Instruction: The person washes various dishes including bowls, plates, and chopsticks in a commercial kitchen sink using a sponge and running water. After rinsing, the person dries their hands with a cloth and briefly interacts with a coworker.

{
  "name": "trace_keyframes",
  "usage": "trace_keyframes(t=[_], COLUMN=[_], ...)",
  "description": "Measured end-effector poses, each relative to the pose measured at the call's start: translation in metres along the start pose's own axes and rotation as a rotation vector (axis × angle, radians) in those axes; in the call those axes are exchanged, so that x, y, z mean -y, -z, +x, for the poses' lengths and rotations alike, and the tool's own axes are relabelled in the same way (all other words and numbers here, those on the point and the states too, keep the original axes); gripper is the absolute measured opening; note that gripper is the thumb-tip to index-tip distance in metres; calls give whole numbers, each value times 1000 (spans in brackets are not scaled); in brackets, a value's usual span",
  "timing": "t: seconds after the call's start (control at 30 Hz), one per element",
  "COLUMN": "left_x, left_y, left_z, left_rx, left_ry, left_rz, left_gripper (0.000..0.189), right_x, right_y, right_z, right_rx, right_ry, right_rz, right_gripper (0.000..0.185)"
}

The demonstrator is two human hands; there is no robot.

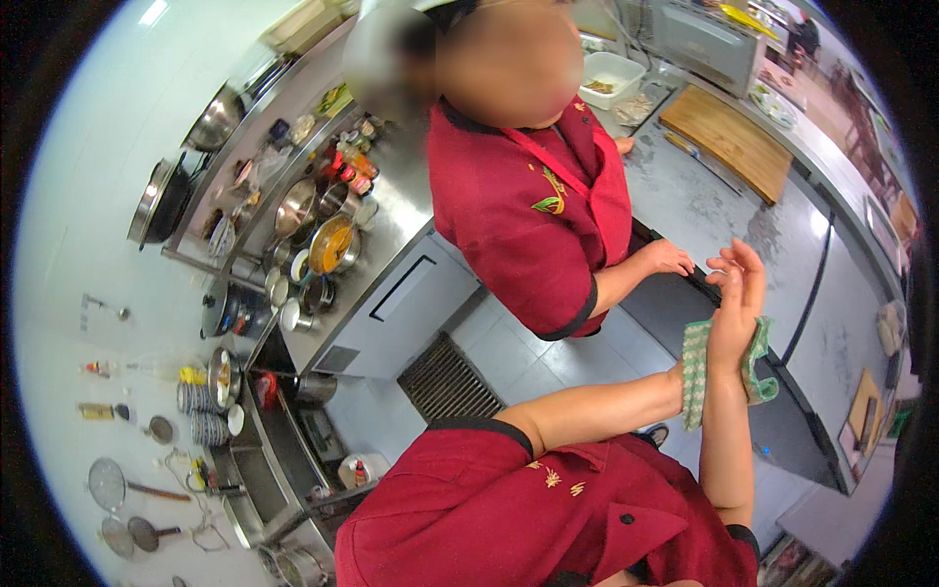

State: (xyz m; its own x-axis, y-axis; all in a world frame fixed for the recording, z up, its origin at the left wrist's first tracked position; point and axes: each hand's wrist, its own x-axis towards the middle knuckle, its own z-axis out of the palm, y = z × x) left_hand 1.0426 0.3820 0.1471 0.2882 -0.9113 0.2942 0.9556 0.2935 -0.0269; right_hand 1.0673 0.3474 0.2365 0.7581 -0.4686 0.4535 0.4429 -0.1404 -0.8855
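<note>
My right hand [733,308] is raised, its fingers loosely curved and apart, with nothing in them. A green-and-white checked cloth [697,378] is wrapped around its wrist, and one loose end sticks out on the far side. My left hand [676,383] is at the cloth, pressing it around that wrist; the cloth and my right wrist hide most of its fingers. Both hands are above the front edge of a grey worktop [777,264]. Just beyond them is a co-worker's hand [664,257], apart from mine, by the worktop edge.
A co-worker in a red uniform [513,198] stands close in front. The worktop bears a wooden cutting board [726,143], a knife [697,158] and a white plastic tub [612,77]. Opposite, a steel counter [400,183] carries bowls and bottles. A floor drain grate [451,378] lies between.
</note>
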Motion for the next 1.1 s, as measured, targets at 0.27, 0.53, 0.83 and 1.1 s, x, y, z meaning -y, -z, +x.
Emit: trace_keyframes(t=[0.27,0.53,0.83,1.1], left_x=[-17,-12,-12,3], left_y=[10,53,91,102], left_z=[60,133,122,107], left_rx=[-461,-1089,-1625,-1233], left_ry=[-655,-879,-426,-413], left_rz=[687,1078,1632,1159], left_gripper=[58,40,61,42], right_x=[-85,-148,-145,-193], right_y=[104,165,212,247], right_z=[10,15,29,57], right_rx=[262,65,480,626], right_ry=[30,-945,-1006,-1031], right_rz=[-761,389,421,286], right_gripper=[26,37,38,38])
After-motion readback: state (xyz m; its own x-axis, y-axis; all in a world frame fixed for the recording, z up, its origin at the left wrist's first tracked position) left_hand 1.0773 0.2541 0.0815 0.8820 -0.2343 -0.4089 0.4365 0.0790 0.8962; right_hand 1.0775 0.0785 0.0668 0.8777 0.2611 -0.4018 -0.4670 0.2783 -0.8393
